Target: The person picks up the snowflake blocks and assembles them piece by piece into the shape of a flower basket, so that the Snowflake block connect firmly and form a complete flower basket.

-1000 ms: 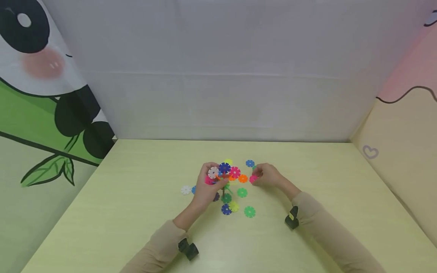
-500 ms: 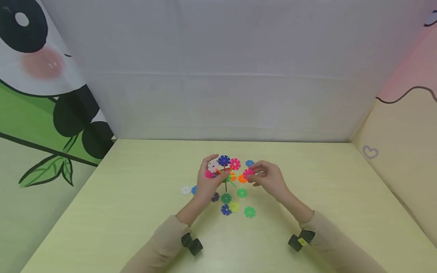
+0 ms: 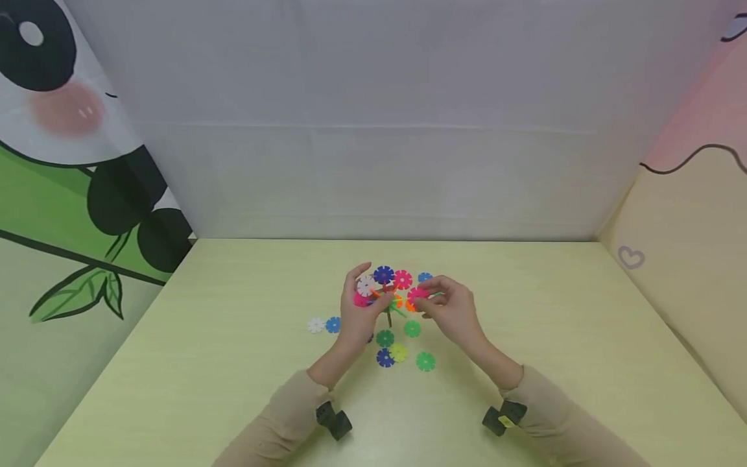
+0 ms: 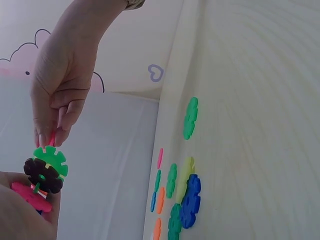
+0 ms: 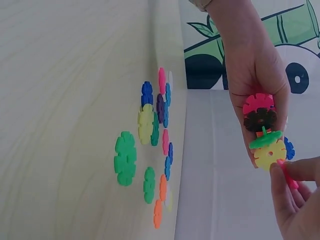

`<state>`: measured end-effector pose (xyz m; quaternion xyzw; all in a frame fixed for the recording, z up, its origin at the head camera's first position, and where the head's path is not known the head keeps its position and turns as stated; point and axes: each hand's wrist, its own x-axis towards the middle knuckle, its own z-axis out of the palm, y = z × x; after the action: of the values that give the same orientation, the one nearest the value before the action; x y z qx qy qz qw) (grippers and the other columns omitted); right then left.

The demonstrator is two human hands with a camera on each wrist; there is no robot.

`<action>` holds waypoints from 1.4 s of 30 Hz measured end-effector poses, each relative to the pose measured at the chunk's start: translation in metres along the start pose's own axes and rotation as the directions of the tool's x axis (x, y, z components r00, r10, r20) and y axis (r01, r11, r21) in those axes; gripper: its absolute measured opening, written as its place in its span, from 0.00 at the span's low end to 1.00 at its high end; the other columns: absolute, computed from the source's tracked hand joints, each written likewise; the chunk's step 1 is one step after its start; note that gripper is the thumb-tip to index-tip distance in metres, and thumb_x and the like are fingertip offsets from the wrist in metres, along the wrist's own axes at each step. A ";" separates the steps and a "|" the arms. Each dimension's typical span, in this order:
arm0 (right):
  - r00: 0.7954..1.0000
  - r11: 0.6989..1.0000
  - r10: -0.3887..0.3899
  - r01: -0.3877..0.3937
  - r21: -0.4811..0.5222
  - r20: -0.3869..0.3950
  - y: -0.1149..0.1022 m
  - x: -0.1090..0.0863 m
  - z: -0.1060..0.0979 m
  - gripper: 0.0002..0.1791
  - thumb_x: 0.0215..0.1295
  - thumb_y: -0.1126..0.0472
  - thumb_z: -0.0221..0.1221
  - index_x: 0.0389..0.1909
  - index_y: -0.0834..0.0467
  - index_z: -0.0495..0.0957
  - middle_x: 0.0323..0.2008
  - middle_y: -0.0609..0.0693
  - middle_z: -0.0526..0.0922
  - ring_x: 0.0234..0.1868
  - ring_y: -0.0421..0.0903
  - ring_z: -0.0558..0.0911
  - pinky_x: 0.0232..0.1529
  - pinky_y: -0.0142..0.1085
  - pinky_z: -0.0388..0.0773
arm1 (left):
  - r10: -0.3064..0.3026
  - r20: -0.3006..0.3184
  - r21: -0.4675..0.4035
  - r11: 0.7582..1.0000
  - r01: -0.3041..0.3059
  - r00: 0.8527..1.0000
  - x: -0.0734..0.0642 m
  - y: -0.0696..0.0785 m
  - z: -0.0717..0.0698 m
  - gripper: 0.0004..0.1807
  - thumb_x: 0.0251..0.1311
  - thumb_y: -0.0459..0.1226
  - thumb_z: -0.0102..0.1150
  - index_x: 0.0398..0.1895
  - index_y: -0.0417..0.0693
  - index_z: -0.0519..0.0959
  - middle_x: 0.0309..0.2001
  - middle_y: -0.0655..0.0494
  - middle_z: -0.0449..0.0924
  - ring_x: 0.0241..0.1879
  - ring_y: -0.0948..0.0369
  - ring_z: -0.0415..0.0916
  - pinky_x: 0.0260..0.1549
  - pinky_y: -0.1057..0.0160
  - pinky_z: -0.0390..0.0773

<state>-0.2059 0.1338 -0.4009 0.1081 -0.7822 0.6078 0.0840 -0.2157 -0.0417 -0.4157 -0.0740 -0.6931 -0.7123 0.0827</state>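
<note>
Up off the table, my left hand (image 3: 356, 318) holds a cluster of joined plastic snowflake discs, with a white disc (image 3: 366, 285), a dark blue disc (image 3: 383, 275) and a pink disc (image 3: 403, 279) along its top. In the right wrist view a brown disc (image 5: 260, 119), a green disc (image 5: 266, 140) and a yellow disc (image 5: 269, 155) belong to the same cluster. My right hand (image 3: 458, 312) pinches a loose pink disc (image 5: 289, 177) between thumb and fingertips. Its edge is right at the yellow disc's rim. The left palm partly hides the cluster.
Loose snowflake discs lie on the table around the hands. Nearer me are a light green disc (image 3: 426, 361), a yellow-green disc (image 3: 399, 352) and a blue disc (image 3: 385, 357). A white disc (image 3: 316, 325) lies left, beside a lighter blue disc (image 3: 333, 325). A white wall (image 3: 373, 181) stands behind.
My right hand has lifted the pink disc off the table and brought it left to the cluster. The left hand has raised the cluster slightly and keeps its hold.
</note>
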 end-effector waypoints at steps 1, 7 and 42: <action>1.000 1.000 -0.006 0.006 -0.009 -0.007 -0.001 0.000 0.001 0.12 0.56 0.72 0.66 0.40 0.70 0.78 0.33 0.60 0.83 0.30 0.57 0.84 0.29 0.36 0.82 | 0.002 -0.007 0.001 1.000 -0.002 1.000 0.000 -0.001 0.000 0.33 0.58 0.30 0.63 0.66 0.45 0.62 0.68 0.46 0.55 0.55 0.48 0.69 0.41 0.62 0.80; 1.000 0.999 0.019 -0.019 0.029 -0.009 -0.001 0.001 0.002 0.12 0.56 0.73 0.64 0.41 0.71 0.78 0.33 0.60 0.83 0.31 0.58 0.84 0.29 0.37 0.82 | -0.048 -0.023 -0.052 0.998 0.047 0.999 -0.001 -0.001 0.001 0.33 0.58 0.30 0.63 0.66 0.48 0.62 0.68 0.49 0.56 0.61 0.47 0.62 0.42 0.61 0.79; 0.991 0.997 -0.048 0.056 0.059 -0.127 0.001 0.003 0.006 0.12 0.56 0.73 0.65 0.42 0.71 0.79 0.32 0.63 0.83 0.31 0.58 0.84 0.30 0.43 0.82 | -0.060 0.158 -0.166 0.982 0.086 0.986 -0.002 -0.001 0.000 0.35 0.53 0.29 0.43 0.69 0.41 0.56 0.63 0.46 0.57 0.43 0.58 0.67 0.43 0.62 0.71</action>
<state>-0.2087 0.1277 -0.4030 0.0924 -0.7530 0.6351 0.1454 -0.2137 -0.0417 -0.4169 -0.1095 -0.6355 -0.7643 -0.0036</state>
